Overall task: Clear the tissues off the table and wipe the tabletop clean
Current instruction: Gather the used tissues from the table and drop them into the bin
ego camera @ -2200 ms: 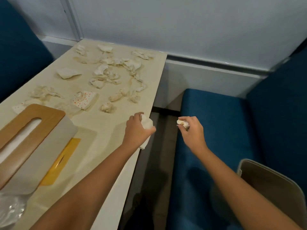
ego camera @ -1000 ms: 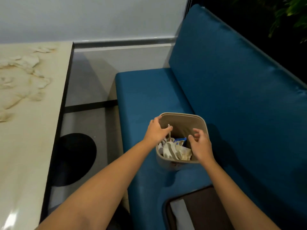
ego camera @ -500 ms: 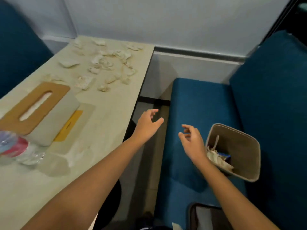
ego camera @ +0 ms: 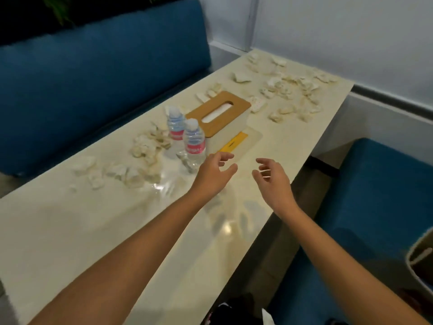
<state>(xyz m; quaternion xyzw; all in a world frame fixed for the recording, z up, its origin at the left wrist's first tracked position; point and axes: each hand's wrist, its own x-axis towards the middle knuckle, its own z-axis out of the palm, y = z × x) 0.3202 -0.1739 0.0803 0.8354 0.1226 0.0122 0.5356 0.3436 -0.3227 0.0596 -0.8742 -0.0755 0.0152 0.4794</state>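
hands: left hand (ego camera: pixel 214 171) + right hand (ego camera: pixel 271 181) both empty, fingers loose, just this side of the tissue box (ego camera: pixel 220 113) | crumpled tissues (ego camera: pixel 144 146) scattered left of and beyond it | left hand's closer to the left pile, imo

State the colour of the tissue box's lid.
Light brown, wood-toned, on the tissue box with a pale body; the head view shows it.

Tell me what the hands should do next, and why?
Probably the left hand should reach for the crumpled tissues left of the water bottles and grab some. It and the right hand hover open and empty above the table, which has many tissues on it.
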